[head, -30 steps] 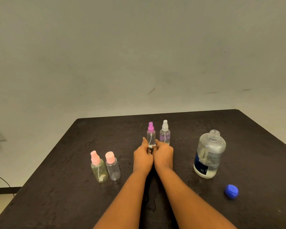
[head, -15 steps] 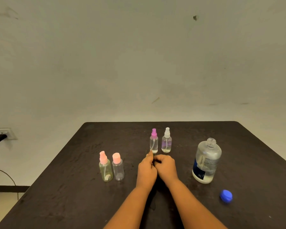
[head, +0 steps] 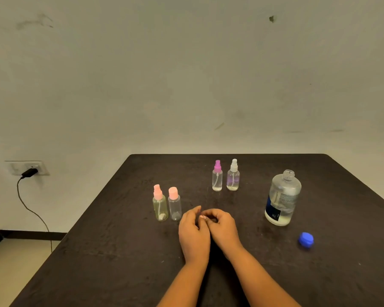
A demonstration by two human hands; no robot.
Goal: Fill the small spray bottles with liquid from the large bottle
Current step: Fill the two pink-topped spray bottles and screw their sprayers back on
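Nearest the camera, both hands sit idle on the dark matte tabletop (head: 102, 262): left hand (head: 194, 234) and right hand (head: 223, 229) touch at the fingertips, fingers loosely curled, nothing gripped that I can see. Right of them and well apart, a round blue plastic screw cap (head: 306, 240) lies loose on the table. Just beyond it, the large clear plastic bottle with a dark blue label (head: 283, 200) stands upright, neck uncapped, clear liquid only in its lower part, so the source looks ready to pour. Left of the hands, close by: pale yellow small bottle with a pink spray head (head: 160, 207) and clear small bottle with a pink cap (head: 174, 204), just beside each other. The clear one looks empty; can't tell for the yellow one. Further back, centre: clear small bottle with a magenta spray head (head: 217, 179) and clear small bottle with a white spray head (head: 233, 178), also side by side. A little liquid seems to sit at their bottoms, level hard to read. All four have tops on. My read: between pours, no bottle in hand. Next move needs one small bottle pulled close and its top twisted off, then one hand steadying it while the other tips the large bottle slowly. Narrow neck, no funnel in view, so spill risk. Far left on the wall: white socket plate with a black plug (head: 16, 168).
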